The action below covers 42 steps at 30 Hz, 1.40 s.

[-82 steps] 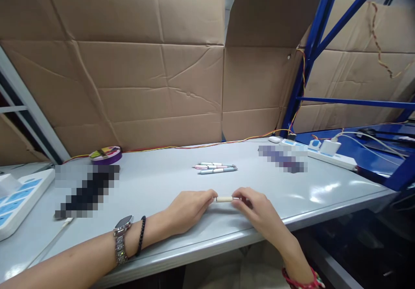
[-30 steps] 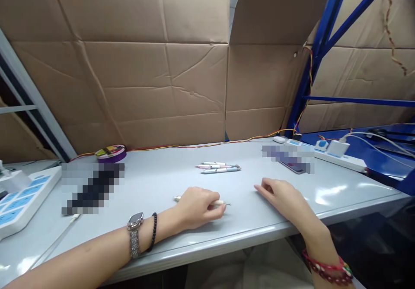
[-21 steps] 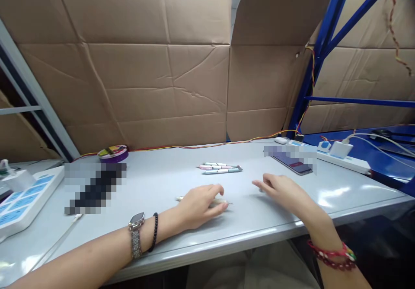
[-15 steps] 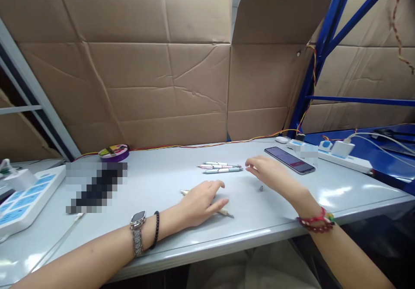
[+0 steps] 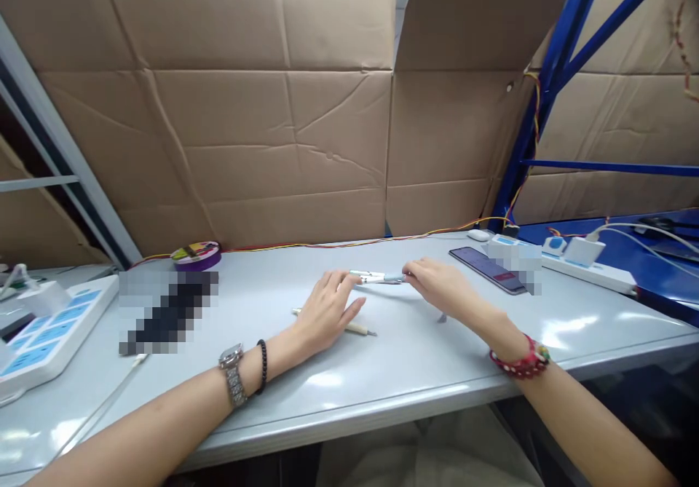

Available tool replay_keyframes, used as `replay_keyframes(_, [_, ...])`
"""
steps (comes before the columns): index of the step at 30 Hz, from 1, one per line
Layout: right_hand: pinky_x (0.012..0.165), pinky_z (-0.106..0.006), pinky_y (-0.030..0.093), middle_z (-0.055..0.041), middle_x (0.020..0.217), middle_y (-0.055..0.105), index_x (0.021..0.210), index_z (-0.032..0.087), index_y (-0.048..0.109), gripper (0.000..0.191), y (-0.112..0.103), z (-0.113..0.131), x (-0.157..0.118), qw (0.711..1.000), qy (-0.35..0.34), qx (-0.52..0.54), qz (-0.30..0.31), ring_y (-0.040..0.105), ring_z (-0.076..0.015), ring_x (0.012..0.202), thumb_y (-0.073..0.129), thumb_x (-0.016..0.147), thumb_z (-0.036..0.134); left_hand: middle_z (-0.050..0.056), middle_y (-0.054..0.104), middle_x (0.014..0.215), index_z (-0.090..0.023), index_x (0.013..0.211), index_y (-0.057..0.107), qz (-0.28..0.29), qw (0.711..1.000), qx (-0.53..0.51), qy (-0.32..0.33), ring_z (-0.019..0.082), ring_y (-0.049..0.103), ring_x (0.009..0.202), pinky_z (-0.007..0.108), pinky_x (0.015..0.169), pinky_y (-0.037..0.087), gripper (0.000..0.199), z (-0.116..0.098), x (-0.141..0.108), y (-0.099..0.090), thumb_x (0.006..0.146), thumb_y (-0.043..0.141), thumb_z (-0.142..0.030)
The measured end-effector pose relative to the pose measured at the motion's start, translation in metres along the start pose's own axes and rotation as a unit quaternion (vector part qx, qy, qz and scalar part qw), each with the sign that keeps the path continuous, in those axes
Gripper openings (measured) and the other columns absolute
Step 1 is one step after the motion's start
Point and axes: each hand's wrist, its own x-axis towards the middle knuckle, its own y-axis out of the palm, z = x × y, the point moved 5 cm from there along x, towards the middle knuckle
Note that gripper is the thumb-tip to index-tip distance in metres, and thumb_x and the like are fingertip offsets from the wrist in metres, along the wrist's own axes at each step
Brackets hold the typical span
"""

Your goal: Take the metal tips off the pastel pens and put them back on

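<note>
Several slim pens [image 5: 376,278] are bunched at the middle of the table, between my two hands. My right hand [image 5: 437,283] has its fingers closed on the right end of the pens. My left hand [image 5: 328,309] is at their left end, fingers spread, its fingertips next to them. Partly under my left hand a cream-coloured pen [image 5: 357,329] lies on the tabletop, both of its ends showing. A small grey piece [image 5: 442,318] sits just below my right hand.
A dark phone [image 5: 486,268] and a white power strip [image 5: 595,274] are on the right. At the left are a purple tape roll [image 5: 197,256], a blurred dark object [image 5: 172,316] and another power strip [image 5: 52,334]. Cardboard [image 5: 245,108] stands behind the table.
Both hands have moved to the pens. My right hand has closed on their right end, and my left hand has shifted up and left, uncovering more of the cream pen.
</note>
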Motion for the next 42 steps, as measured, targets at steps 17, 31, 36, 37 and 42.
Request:
replay_keyframes(17, [0.050, -0.023, 0.032, 0.0029, 0.054, 0.044, 0.058, 0.019, 0.046, 0.037, 0.010, 0.065, -0.081, 0.967, 0.028, 0.238, -0.082, 0.043, -0.0115, 0.051, 0.038, 0.094, 0.029, 0.000, 0.061, 0.072, -0.018, 0.082, 0.048, 0.111, 0.987, 0.069, 0.094, 0.017, 0.056, 0.061, 0.029, 0.057, 0.038, 0.023, -0.040, -0.028, 0.009, 0.096, 0.036, -0.030])
replay_keyframes(31, [0.055, -0.025, 0.034, 0.0022, 0.060, 0.048, 0.063, 0.020, 0.045, 0.035, 0.019, 0.063, -0.078, 0.952, 0.092, 0.291, 0.007, 0.046, -0.0133, 0.057, 0.035, 0.094, 0.032, 0.001, 0.059, 0.076, -0.019, 0.083, 0.046, 0.186, 0.982, 0.009, 0.031, 0.018, 0.055, 0.068, 0.026, 0.058, 0.035, 0.028, -0.035, -0.028, 0.009, 0.096, 0.027, -0.034])
replay_keyframes(36, [0.058, -0.024, 0.038, 0.0018, 0.070, 0.057, 0.076, 0.020, 0.054, 0.021, 0.012, 0.063, -0.077, 0.934, 0.091, 0.345, 0.011, 0.052, -0.0133, 0.064, 0.044, 0.092, 0.029, 0.001, 0.060, 0.074, -0.019, 0.081, 0.047, 0.190, 0.982, 0.008, 0.023, 0.018, 0.055, 0.067, 0.026, 0.056, 0.033, 0.031, -0.034, -0.028, 0.009, 0.096, 0.029, -0.039])
replay_keyframes(37, [0.058, -0.024, 0.038, 0.0018, 0.069, 0.057, 0.074, 0.020, 0.054, 0.022, 0.012, 0.063, -0.077, 0.935, 0.095, 0.342, 0.016, 0.052, -0.0135, 0.063, 0.044, 0.092, 0.030, 0.001, 0.060, 0.074, -0.019, 0.080, 0.048, 0.191, 0.981, 0.005, 0.022, 0.018, 0.055, 0.066, 0.025, 0.055, 0.033, 0.032, -0.034, -0.028, 0.009, 0.096, 0.029, -0.040])
replay_keyframes(42, [0.061, -0.026, 0.041, -0.0001, 0.070, 0.060, 0.072, 0.020, 0.057, 0.027, 0.014, 0.067, -0.077, 0.943, 0.074, 0.325, 0.021, 0.055, -0.0154, 0.067, 0.042, 0.092, 0.028, 0.001, 0.060, 0.071, -0.019, 0.077, 0.051, 0.190, 0.982, 0.005, 0.011, 0.017, 0.054, 0.064, 0.025, 0.054, 0.030, 0.037, -0.032, -0.028, 0.010, 0.094, 0.030, -0.043])
